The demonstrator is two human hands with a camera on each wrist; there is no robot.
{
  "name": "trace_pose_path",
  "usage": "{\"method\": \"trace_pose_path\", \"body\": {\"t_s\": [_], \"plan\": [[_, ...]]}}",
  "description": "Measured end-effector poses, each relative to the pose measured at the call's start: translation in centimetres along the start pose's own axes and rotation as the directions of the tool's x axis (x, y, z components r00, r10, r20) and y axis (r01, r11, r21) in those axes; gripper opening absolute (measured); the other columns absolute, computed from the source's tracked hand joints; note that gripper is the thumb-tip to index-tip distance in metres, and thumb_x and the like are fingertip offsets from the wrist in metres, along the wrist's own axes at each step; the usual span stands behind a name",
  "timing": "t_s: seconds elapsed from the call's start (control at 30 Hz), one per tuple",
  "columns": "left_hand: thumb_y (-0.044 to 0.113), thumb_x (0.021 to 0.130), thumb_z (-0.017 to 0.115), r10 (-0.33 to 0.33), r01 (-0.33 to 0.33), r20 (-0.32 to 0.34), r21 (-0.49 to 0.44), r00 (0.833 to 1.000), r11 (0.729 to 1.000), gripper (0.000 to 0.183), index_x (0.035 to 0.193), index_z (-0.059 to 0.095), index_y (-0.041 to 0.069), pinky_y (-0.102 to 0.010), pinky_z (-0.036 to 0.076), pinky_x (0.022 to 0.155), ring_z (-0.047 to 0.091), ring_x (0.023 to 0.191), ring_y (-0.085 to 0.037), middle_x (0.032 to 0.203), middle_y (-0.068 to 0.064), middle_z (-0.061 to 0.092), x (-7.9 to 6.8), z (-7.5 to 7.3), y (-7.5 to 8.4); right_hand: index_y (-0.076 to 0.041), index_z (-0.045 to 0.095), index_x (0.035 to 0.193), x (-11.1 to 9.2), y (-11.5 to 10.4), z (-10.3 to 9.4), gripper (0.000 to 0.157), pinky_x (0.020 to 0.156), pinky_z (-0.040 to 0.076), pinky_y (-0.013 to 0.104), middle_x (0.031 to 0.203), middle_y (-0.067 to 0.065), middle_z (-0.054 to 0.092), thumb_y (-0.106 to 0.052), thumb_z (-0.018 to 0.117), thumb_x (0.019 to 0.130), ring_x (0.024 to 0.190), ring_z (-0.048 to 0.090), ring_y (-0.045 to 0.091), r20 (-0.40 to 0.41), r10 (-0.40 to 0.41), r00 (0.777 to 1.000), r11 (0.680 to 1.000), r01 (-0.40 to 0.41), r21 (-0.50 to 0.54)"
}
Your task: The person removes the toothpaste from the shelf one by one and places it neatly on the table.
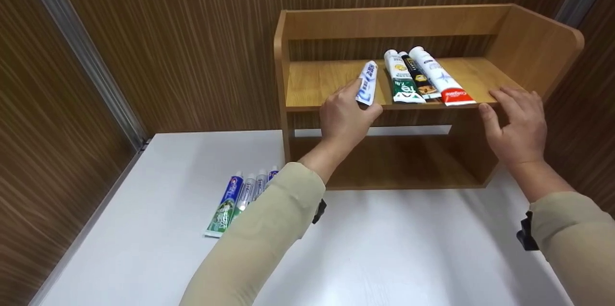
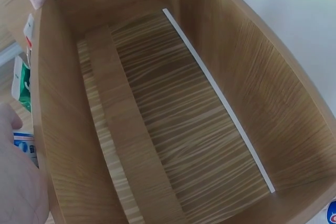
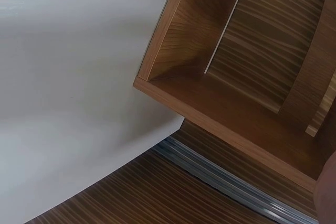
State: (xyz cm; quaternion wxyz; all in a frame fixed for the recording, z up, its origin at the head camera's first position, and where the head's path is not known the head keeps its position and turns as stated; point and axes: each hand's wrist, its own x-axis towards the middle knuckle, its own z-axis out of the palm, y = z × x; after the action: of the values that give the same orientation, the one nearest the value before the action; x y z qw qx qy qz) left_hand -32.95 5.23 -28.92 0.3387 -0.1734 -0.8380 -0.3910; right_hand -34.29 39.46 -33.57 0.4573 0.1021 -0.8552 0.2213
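Observation:
My left hand (image 1: 343, 116) pinches a white and blue toothpaste tube (image 1: 368, 83) between thumb and fingers, over the front of the wooden rack's upper shelf (image 1: 312, 86). To its right on that shelf lie a white and green tube (image 1: 402, 75), a black tube (image 1: 419, 75) and a white and red Colgate tube (image 1: 442, 77), side by side, caps toward the back. My right hand (image 1: 519, 126) rests on the shelf's front edge near the right side panel, holding no tube. The left wrist view shows part of the left hand (image 2: 20, 174) beside the held tube (image 2: 25, 144).
Several toothpaste tubes (image 1: 230, 202) lie on the white table (image 1: 158, 248) left of the rack, partly hidden by my left sleeve. The rack's lower shelf (image 1: 394, 162) sits below the tubes. Striped wood panels (image 1: 202, 46) stand behind and at both sides.

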Motion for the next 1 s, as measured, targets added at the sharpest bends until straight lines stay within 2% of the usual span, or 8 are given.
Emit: {"method": "trace_pose_path", "body": {"t_s": [0.17, 0.27, 0.53, 0.7, 0.93, 1.0], "plan": [[0.022, 0.084, 0.074, 0.013, -0.013, 0.011, -0.035, 1.0, 0.999, 0.051, 0.13, 0.061, 0.003, -0.015, 0.051, 0.076, 0.065, 0.091, -0.011, 0.118, -0.005, 0.069, 0.0, -0.6, 0.0, -0.009, 0.065, 0.127, 0.0, 0.1, 0.1, 0.041, 0.118, 0.016, 0.041, 0.132, 0.015, 0.059, -0.032, 0.063, 0.093, 0.128, 0.047, 0.033, -0.017, -0.021, 1.0, 1.0, 0.021, 0.01], [0.02, 0.085, 0.074, 0.015, -0.014, 0.017, -0.067, 1.0, 0.998, 0.053, 0.132, 0.059, 0.002, -0.015, 0.051, 0.082, 0.065, 0.097, -0.012, 0.123, -0.006, 0.066, -0.1, -1.1, 0.1, -0.01, 0.065, 0.127, 0.0, 0.1, 0.1, 0.041, 0.119, 0.016, 0.041, 0.132, 0.015, 0.059, -0.032, 0.063, 0.093, 0.128, 0.047, 0.032, -0.014, -0.013, 1.0, 1.0, 0.014, 0.012], [0.017, 0.085, 0.073, 0.051, -0.051, -0.004, -0.1, 0.999, 0.994, 0.052, 0.132, 0.058, 0.0, -0.017, 0.049, 0.09, 0.064, 0.107, -0.016, 0.129, -0.01, 0.063, -0.1, -2.5, 0.4, -0.011, 0.064, 0.128, 0.1, 0.0, 0.0, 0.042, 0.119, 0.014, 0.04, 0.133, 0.014, 0.058, -0.033, 0.063, 0.093, 0.129, 0.047, 0.031, -0.001, -0.001, 1.0, 1.0, 0.001, 0.012], [0.02, 0.087, 0.07, 0.082, -0.082, -0.009, -0.113, 0.997, 0.99, 0.052, 0.132, 0.057, -0.001, -0.018, 0.051, 0.087, 0.063, 0.11, -0.015, 0.13, -0.011, 0.062, -0.2, -3.4, 0.5, -0.012, 0.064, 0.129, 0.2, -0.2, -0.1, 0.042, 0.119, 0.013, 0.039, 0.133, 0.013, 0.058, -0.034, 0.063, 0.093, 0.129, 0.046, 0.031, 0.003, 0.004, 1.0, 1.0, -0.004, 0.014], [0.02, 0.087, 0.071, 0.108, -0.109, -0.015, -0.15, 0.994, 0.983, 0.051, 0.131, 0.058, -0.001, -0.011, 0.051, 0.073, 0.065, 0.105, -0.015, 0.127, -0.011, 0.064, -0.6, -4.7, 0.6, -0.012, 0.064, 0.129, 0.0, -0.3, -0.1, 0.042, 0.119, 0.012, 0.039, 0.134, 0.013, 0.057, -0.033, 0.063, 0.093, 0.13, 0.045, 0.031, 0.013, 0.01, 1.0, 1.0, -0.01, 0.013], [0.019, 0.086, 0.072, 0.12, -0.122, -0.022, -0.153, 0.993, 0.981, 0.05, 0.13, 0.059, -0.001, -0.011, 0.051, 0.073, 0.065, 0.104, -0.014, 0.126, -0.011, 0.065, -0.7, -5.0, 0.7, -0.012, 0.063, 0.13, -0.1, -0.2, -0.1, 0.042, 0.119, 0.012, 0.039, 0.135, 0.013, 0.057, -0.033, 0.062, 0.093, 0.131, 0.045, 0.03, 0.015, 0.015, 1.0, 1.0, -0.015, 0.011]]}}
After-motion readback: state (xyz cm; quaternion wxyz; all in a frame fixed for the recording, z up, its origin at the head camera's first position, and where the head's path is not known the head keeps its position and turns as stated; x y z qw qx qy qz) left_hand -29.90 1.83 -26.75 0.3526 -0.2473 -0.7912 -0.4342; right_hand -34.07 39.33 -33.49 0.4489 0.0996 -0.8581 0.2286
